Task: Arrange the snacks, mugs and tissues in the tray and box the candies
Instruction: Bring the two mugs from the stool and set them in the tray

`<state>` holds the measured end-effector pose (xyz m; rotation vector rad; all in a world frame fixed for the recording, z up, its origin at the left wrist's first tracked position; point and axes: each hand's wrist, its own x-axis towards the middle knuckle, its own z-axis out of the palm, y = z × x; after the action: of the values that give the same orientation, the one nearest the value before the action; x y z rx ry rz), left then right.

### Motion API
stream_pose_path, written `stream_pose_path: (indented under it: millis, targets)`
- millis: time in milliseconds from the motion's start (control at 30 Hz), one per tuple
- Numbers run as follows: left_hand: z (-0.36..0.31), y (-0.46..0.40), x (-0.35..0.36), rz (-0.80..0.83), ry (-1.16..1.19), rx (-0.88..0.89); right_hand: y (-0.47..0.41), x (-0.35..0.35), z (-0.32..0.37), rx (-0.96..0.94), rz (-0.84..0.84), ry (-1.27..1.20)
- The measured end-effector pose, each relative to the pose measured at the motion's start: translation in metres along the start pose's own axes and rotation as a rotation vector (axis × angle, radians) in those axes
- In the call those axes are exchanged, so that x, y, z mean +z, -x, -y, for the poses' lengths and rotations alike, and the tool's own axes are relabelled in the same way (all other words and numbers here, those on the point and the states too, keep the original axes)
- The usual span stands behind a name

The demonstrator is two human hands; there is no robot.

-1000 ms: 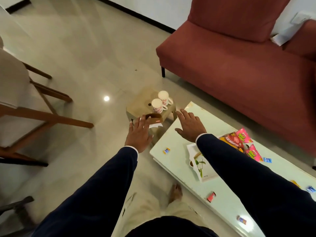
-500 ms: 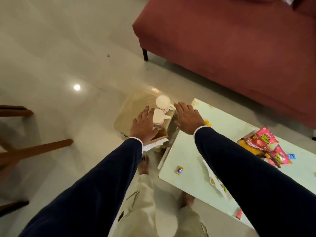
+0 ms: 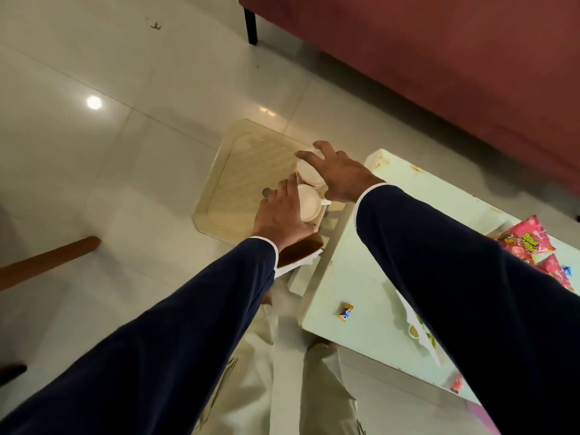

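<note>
My left hand [image 3: 282, 215] curls around the nearer mug [image 3: 309, 200]; just beyond, my right hand [image 3: 337, 174] wraps its spread fingers over the farther mug [image 3: 309, 172]. Both mugs stand touching on the beige tray [image 3: 241, 171].

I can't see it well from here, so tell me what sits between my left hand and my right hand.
In the head view, the two white mugs: the near mug by the left hand, the far mug under the right hand.
</note>
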<state>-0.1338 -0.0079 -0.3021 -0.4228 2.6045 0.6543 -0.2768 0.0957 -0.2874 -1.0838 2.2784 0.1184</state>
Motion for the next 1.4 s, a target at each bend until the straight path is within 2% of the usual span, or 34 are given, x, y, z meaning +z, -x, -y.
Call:
stream_pose_path:
  millis: [433,533,633,733,900,1100,1200,1400]
  targets:
    - [0.007,-0.013,0.015,-0.115,0.033,0.051,-0.025,0.006,-0.003,-0.018,-0.092,0.096]
    - [0.008,-0.012,0.013,-0.121,0.047,0.073,-0.020,0.011,-0.014,0.003,-0.146,0.004]
    - [0.008,-0.014,0.008,-0.134,0.046,0.081,-0.006,0.016,-0.028,0.078,-0.236,-0.235]
    - [0.001,-0.015,-0.001,-0.161,0.080,0.099,0.023,0.024,-0.046,0.181,-0.380,-0.468]
    - [-0.029,-0.022,-0.015,-0.172,0.038,0.170,0.105,0.055,-0.084,0.438,-0.530,-0.662]
    - [-0.129,-0.019,0.009,-0.046,-0.079,0.433,0.241,0.126,-0.133,0.835,-0.688,-0.956]
    - [-0.187,-0.008,0.042,0.057,-0.071,0.526,0.308,0.170,-0.149,1.009,-0.676,-1.005]
    - [-0.276,0.014,0.109,0.276,-0.072,0.618,0.388,0.244,-0.174,1.261,-0.466,-1.056]
